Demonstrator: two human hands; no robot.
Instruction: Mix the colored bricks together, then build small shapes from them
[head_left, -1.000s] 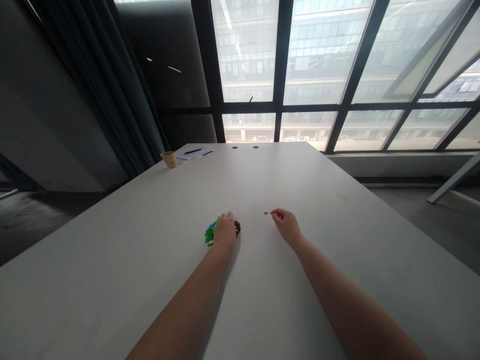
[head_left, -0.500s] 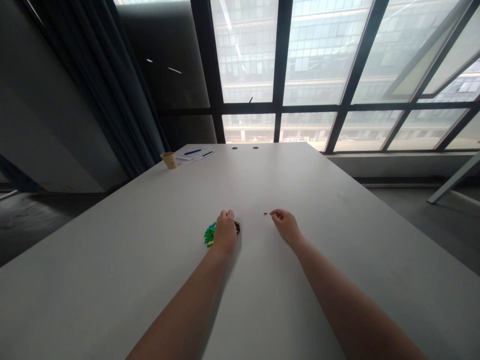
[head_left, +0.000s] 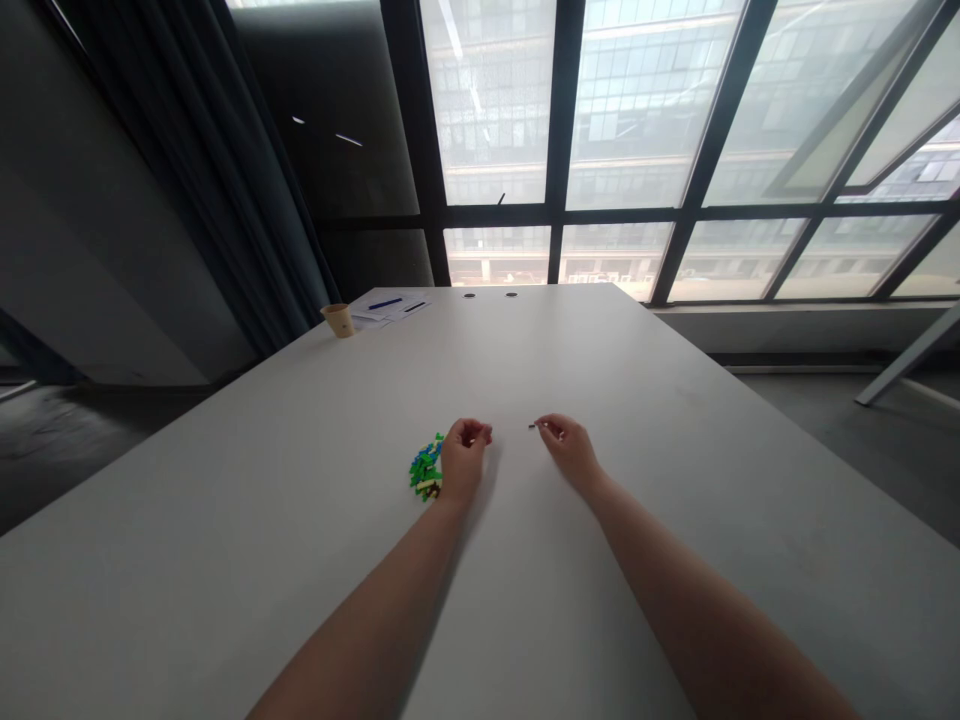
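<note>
The left hand [head_left: 463, 455] is curled shut beside the pile of little green bricks [head_left: 424, 468] on the table [head_left: 300, 520]. The right hand [head_left: 571, 445] seems to pinch a tiny dark piece [head_left: 532, 426].

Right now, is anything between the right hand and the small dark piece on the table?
Nothing visible. The small dark piece lies on the white table at the fingertips of the right hand; whether they touch it is too small to tell. The left hand and the green brick pile sit off to the side.
</note>
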